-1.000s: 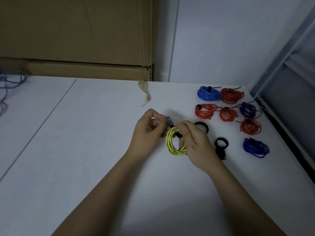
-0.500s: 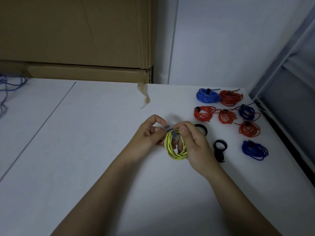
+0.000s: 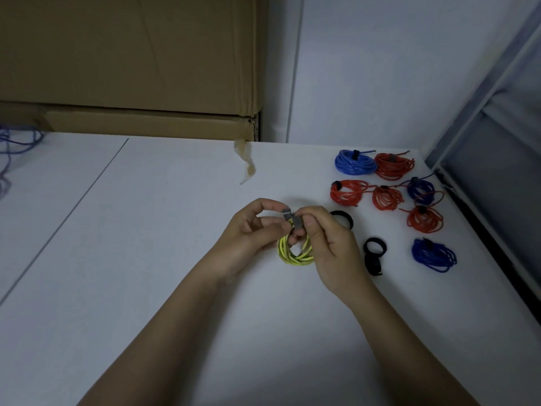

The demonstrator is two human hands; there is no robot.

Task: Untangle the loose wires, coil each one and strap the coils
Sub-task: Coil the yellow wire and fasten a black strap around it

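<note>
Yellow coiled wire (image 3: 295, 253) hangs just above the white desk (image 3: 146, 259); the left hand (image 3: 248, 232) and right hand (image 3: 330, 244) both pinch its grey strap (image 3: 294, 221), now folded tighter over the top, nearly fastened.

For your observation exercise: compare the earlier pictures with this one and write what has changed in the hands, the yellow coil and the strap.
The strap, sticking out from the left hand a second ago, is now folded over the top of the yellow coil, pinched by both hands; the right hand has shifted its fingers onto it. The strapped coils and spare straps stayed put.
</note>
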